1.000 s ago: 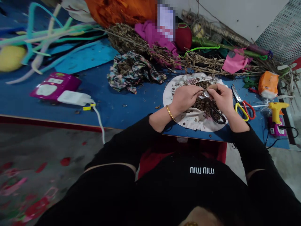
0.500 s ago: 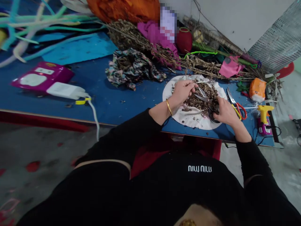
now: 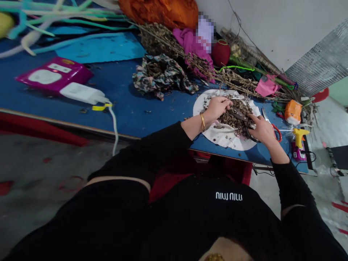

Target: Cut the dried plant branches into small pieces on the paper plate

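Note:
A round white cloth [image 3: 241,144] lies on the blue table with a heap of dried, chopped leaves [image 3: 230,121] over it. Above the heap, my right hand [image 3: 262,129] grips black-handled scissors [image 3: 238,115], their blades together and pointing left. My left hand [image 3: 217,108], with a gold bangle at the wrist, is pinched closed at the scissor tips. What its fingers hold is too small to make out. Second scissors [image 3: 276,132] with a red handle lie just right of my right hand, partly hidden by it.
Dried stems [image 3: 233,80] stretch along the table's back. A patterned cloth bundle [image 3: 165,76] and a purple tissue pack [image 3: 57,76] lie left. On the right are a yellow glue gun [image 3: 299,136] with a cord and an orange packet [image 3: 293,112]. A mesh sheet [image 3: 320,61] hangs beyond.
The scissor blades, apart before, have come together near my left fingertips. The whole view has shifted a little. Both hands stay over the leaf heap.

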The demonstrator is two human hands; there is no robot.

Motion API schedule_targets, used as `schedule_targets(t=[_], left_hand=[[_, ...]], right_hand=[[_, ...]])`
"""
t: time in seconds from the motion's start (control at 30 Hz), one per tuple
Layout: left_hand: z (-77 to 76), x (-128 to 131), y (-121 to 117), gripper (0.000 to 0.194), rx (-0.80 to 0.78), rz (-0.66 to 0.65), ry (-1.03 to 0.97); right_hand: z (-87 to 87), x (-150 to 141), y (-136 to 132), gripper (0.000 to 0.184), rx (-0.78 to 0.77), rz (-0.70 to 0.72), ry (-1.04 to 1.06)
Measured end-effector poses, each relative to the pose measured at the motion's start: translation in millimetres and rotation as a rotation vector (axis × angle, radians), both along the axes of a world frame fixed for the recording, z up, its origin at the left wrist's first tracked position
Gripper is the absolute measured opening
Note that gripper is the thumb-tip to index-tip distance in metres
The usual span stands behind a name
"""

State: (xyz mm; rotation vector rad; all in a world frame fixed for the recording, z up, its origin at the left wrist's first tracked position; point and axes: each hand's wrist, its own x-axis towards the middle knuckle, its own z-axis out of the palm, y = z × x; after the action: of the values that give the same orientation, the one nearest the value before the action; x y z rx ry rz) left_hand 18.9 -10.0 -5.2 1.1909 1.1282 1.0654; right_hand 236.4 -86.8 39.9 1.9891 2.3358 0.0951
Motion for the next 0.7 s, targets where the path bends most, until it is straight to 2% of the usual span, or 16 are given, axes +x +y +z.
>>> schedule_targets(t=[0.2,0.37,0.43,0.53,0.6,0.7], left_hand=[[4.2,-2.4,2.6,0.026,0.005,-0.015,0.044],[5.0,-2.9,2.6,0.027,-0.002,-0.021,0.001],[3.4,-3.2,1.5,0.026,0.016,-0.029,0.011],[1.2,-4.7,-1.2,0.026,0.059,-0.053,0.053],[1.3,-6.4,-3.3,0.027,0.098,-0.066,0.118],[3.2,-9.2,-5.2,0.03,0.17,-0.061,0.236]], right_hand=[[6.8,23.3,7.0,0.059,-0.047,0.026,0.155],[1.8,53.5,6.4,0.063,-0.159,0.101,0.489],[-2.2,57.4,7.6,0.064,-0.153,0.108,0.618],[-8.7,48.6,15.7,0.069,-0.067,0.12,0.837],[-12.9,35.9,25.2,0.074,0.002,0.121,0.912],[-17.7,18.9,38.4,0.077,0.099,0.088,0.795]])
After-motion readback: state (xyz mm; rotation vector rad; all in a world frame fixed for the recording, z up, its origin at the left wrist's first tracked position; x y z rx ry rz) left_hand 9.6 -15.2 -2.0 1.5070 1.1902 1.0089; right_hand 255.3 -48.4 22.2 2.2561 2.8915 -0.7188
